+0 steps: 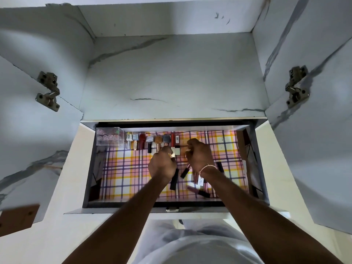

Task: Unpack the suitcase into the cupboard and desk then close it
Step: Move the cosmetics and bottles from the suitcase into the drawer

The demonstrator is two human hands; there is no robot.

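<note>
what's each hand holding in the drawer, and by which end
The left hand grips a small cosmetic tube around its near end. The right hand is curled, but whether it holds anything cannot be told.

The cupboard [171,77] looked like matt marble-print laminate, its hinges [48,90] dull metal, the drawer liner [122,168] perhaps glossy checked paper.

No readable text anywhere: small labels on the cosmetic bottles [150,139] at the drawer's [91,168] back and a white tag [200,181] by the right wrist are too blurred to make out.
</note>
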